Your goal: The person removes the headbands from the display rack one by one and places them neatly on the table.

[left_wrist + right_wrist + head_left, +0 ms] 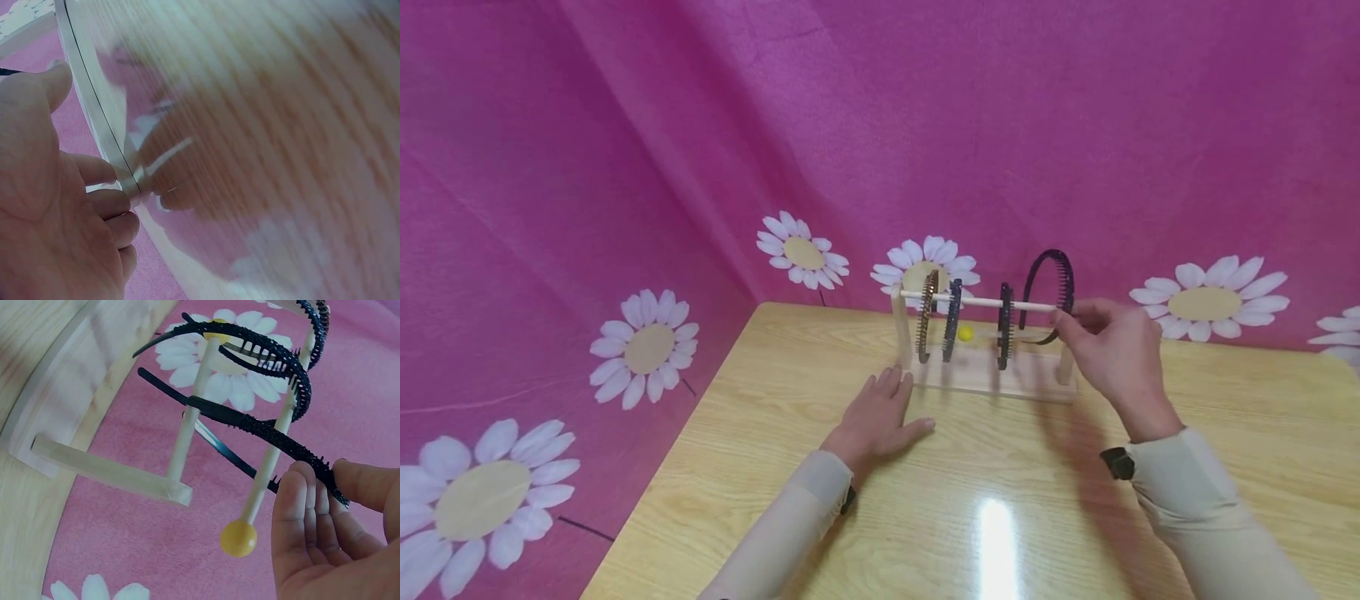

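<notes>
A black toothed headband [1066,279] is pinched between the thumb and fingers of my right hand [1116,358] at the right end of the wooden rack [1037,382]. In the right wrist view, that headband [281,440] loops around the rack's two rods, my right hand [344,534] holding its sparkly curved top. Three more headbands hang further left: a brown glittery one [925,325], a dark blue one [951,323] and a black one [1004,333]. My left hand [880,417] lies palm down, fingers extended, fingertips right at the rack's front left corner.
A yellow ball [238,538] caps one rod's end. The rack stands near the back of a glossy wooden table [925,517]. Behind and left hangs a pink cloth [1000,125] with large white daisies.
</notes>
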`<state>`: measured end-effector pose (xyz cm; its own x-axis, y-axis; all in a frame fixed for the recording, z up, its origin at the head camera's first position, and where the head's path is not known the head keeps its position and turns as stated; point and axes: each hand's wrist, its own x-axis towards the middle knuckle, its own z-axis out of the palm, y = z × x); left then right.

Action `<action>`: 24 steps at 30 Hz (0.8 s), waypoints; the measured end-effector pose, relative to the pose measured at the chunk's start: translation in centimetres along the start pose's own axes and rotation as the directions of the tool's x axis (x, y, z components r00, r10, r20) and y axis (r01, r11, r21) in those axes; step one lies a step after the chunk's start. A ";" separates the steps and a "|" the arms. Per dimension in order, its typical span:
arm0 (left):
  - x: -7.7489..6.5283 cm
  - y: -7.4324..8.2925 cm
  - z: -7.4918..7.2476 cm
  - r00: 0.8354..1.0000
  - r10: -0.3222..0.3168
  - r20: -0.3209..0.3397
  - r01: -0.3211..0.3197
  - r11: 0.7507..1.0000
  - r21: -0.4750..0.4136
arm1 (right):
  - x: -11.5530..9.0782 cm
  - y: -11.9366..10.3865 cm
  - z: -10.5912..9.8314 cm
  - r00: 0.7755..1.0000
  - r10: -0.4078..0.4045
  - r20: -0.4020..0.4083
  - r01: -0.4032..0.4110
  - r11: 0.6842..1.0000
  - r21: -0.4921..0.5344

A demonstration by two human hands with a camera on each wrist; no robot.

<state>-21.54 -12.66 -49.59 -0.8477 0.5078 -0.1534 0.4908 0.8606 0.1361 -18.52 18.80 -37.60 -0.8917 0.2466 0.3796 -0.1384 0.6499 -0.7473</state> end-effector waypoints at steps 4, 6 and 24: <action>0.0 0.0 0.0 1.000 -0.002 0.002 0.002 1.000 -0.004 | 0.0 -0.4 -0.4 1.000 0.021 0.011 -0.021 1.000 0.009; 0.1 0.0 0.0 1.000 -0.005 0.006 0.005 1.000 -0.001 | 0.1 -0.5 -0.6 1.000 0.026 0.013 -0.026 1.000 0.010; -0.2 0.0 -0.2 1.000 0.008 0.004 -0.008 1.000 -0.004 | 0.8 -0.8 -2.0 0.997 0.054 -0.046 -0.051 0.997 0.058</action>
<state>-21.44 -12.80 -49.33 -0.8427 0.5152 -0.1563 0.4972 0.8561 0.1410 -18.27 19.93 -35.64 -0.8770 0.3141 0.3636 -0.1173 0.5938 -0.7960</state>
